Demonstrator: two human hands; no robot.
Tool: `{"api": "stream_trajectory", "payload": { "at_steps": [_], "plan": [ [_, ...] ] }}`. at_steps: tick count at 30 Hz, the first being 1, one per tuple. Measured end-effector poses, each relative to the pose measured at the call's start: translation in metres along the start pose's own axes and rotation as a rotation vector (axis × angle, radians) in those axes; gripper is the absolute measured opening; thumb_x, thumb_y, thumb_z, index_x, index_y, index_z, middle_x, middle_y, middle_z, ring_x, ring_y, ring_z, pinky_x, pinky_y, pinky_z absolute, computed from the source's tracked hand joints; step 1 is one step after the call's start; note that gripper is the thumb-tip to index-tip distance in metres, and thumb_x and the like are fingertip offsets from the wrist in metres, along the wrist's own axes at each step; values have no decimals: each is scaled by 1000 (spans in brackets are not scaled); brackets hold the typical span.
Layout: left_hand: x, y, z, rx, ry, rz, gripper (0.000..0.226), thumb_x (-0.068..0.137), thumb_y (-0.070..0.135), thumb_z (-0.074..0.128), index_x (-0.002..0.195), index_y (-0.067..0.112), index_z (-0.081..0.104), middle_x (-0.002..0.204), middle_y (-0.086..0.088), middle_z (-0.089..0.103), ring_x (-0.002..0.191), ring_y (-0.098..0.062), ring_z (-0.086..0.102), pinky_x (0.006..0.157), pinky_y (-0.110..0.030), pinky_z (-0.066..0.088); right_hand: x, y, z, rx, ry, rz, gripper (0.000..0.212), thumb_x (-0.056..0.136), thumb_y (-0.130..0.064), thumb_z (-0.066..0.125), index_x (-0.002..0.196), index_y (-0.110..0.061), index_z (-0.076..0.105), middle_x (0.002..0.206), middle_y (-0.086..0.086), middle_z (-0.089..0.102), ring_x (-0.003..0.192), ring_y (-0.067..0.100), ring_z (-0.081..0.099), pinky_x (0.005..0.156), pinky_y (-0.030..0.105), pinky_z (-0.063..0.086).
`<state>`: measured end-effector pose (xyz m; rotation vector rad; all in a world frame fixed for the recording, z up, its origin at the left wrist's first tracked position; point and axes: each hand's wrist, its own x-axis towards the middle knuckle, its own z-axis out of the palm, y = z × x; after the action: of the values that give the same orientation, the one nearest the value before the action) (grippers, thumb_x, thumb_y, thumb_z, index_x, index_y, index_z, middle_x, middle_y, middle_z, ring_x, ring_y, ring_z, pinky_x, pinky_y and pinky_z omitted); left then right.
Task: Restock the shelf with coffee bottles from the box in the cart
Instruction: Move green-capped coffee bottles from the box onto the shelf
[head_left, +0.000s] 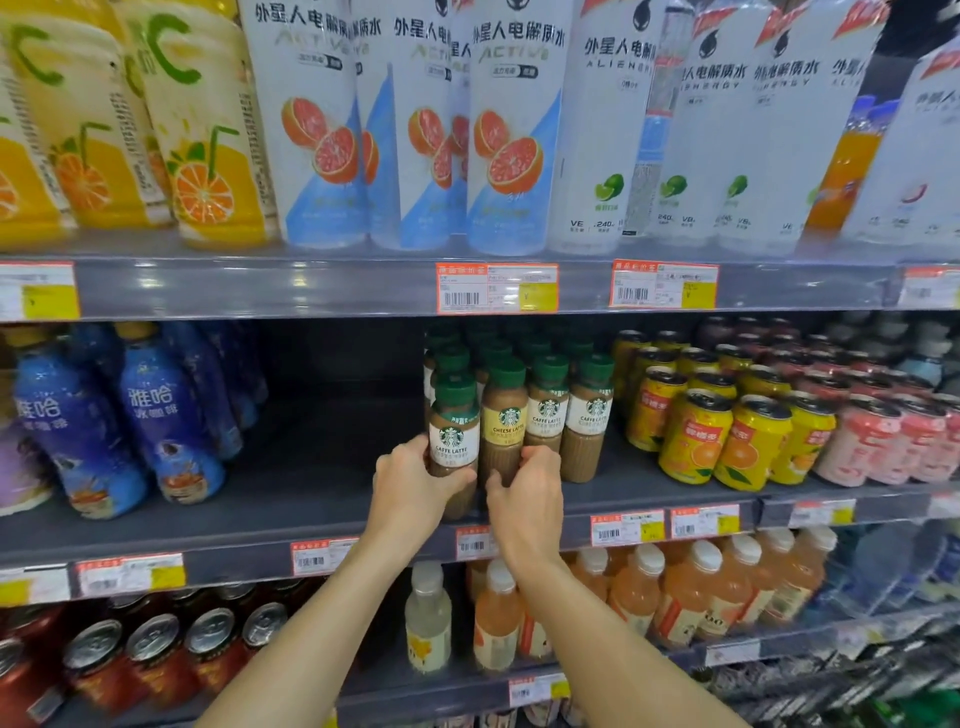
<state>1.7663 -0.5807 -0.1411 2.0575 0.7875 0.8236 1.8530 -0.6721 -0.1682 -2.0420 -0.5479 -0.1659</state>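
Head view only. Both hands up at the middle shelf (311, 525), at the near left corner of the coffee block. Left hand (410, 488) wrapped round the lower body of a caffe latte bottle (453, 441), thumb on the near face and fingers curled behind, out of sight. Right hand (527, 499) closed on the cheese latte bottle (503, 431) just beside it, thumb and fingers (537, 457) pinching its lower half from both sides. Both bottles upright, labels facing out, bases near the shelf lip; probably gripped low so the labels stay readable and the bottles slide straight back into line. More green-capped coffee bottles (545, 400) standing in rows to the right and far behind, touching one another. Bare dark shelf to the left of the held pair, reaching as far as the blue bottles (171, 415), likely the gap meant to be filled. Yellow cans (696, 436) packed close on the right, leaving no room that side. Price tags (496, 288) along the shelf edges. Box and cart not in frame. Looks like mid-placement: two bottles being squared up at the front, much space left to stock.
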Motion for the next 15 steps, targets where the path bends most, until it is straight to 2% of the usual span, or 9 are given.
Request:
{"api": "stream_trajectory", "payload": {
  "at_steps": [15],
  "plan": [
    [-5, 4, 1, 18, 22, -7, 44, 75, 28, 81, 115, 18, 66, 102, 4, 71, 96, -13, 64, 84, -32, 55, 14, -13, 10, -144, -23, 84, 29, 91, -21, 63, 114, -8, 50, 115, 9, 58, 107, 27, 59, 85, 37, 50]
  ]
}}
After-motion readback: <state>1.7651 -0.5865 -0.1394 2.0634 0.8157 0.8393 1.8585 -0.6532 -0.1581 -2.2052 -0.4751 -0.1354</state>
